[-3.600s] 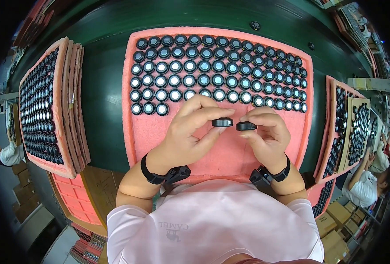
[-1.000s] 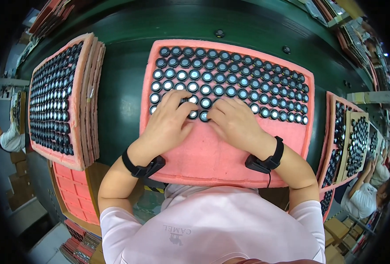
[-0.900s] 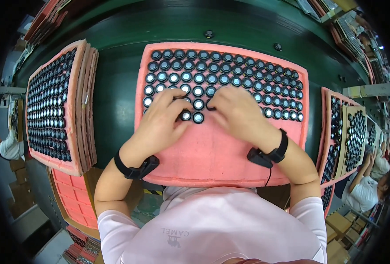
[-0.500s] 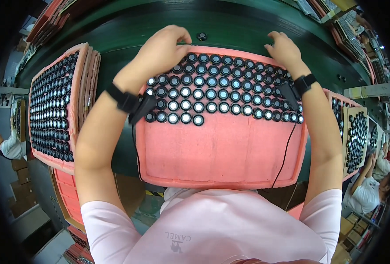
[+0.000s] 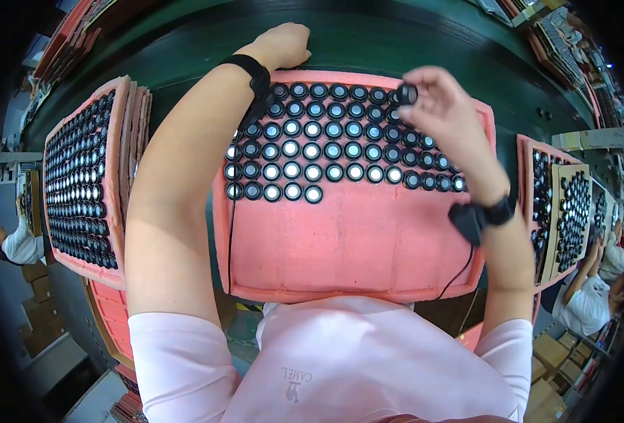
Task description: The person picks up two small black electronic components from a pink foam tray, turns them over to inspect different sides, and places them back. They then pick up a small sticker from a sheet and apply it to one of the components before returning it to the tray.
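A pink foam tray (image 5: 354, 240) lies before me, its far part filled with rows of small round black parts with silvery centres (image 5: 312, 129). Over the tray's far right, my right hand (image 5: 442, 106) pinches one dark round part (image 5: 407, 93) between thumb and fingers, slightly blurred. Beyond the far edge, my left hand (image 5: 287, 46) is curled down at the green table surface (image 5: 368, 42). Its fingertips are hidden, so whatever it grips cannot be made out. Black straps with cables circle both wrists.
Stacked pink trays of similar parts (image 5: 79, 176) stand at the left. At the right are another pink tray (image 5: 527, 183) and a cardboard sheet of parts (image 5: 558, 225). Two loose dark parts (image 5: 544, 113) lie on the green surface. Other people work at both sides.
My left hand has moved farther out, to where a loose round part lay; that part is no longer visible. My right hand has come inward over the tray, now showing a round part.
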Tool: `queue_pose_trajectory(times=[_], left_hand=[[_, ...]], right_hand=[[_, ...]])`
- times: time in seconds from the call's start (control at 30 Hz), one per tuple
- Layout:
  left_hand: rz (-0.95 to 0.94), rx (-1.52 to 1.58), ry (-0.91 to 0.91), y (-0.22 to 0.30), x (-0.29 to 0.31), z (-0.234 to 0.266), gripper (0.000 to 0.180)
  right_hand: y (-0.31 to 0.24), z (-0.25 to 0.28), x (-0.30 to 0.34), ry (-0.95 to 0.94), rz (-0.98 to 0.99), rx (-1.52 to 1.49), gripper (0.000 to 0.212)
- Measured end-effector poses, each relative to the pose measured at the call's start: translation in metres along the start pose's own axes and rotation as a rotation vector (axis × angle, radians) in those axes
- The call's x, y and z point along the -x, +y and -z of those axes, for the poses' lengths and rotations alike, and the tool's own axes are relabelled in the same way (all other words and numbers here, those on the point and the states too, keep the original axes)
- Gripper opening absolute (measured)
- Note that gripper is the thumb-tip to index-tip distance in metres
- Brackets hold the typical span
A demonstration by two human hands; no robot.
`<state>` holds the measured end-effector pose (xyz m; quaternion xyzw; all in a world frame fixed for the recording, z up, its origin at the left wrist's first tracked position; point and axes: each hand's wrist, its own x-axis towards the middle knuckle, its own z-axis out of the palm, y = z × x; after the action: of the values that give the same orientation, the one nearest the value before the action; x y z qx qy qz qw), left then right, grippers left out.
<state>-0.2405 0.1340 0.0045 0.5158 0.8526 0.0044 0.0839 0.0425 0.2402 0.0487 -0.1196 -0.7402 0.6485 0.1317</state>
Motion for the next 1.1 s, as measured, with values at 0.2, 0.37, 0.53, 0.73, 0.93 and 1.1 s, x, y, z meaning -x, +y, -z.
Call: queue_pose_trajectory(times=[0.2,0.37,0.53,0.73,0.93,1.1], left_hand=[[-0.205,0.439,0.328,-0.002,0.043,0.017,0.026],[-0.199,1.353,0.227,0.081,0.139,0.061,0.023],[-0.345,1.266,0.447,0.121,0.213,0.027,0.023],[-0.218,1.502,0.456,0.148,0.233,-0.019,0.025],[-0.280,1.498,0.467,0.151,0.226,-0.043,0.027],[-0.329,1.389,0.425,0.147,0.228,-0.047,0.029]], right_hand=[[0.006,-0.050,0.079,0.048,0.060,-0.398,0.040],[0.030,-0.049,0.103,0.114,0.133,-0.269,0.036],[0.035,-0.047,0.114,0.050,0.243,-0.164,0.035],[0.026,-0.044,0.117,0.060,0.315,-0.030,0.036],[0.026,-0.044,0.115,0.052,0.391,0.148,0.035],[0.025,-0.046,0.114,0.027,0.384,0.152,0.034]])
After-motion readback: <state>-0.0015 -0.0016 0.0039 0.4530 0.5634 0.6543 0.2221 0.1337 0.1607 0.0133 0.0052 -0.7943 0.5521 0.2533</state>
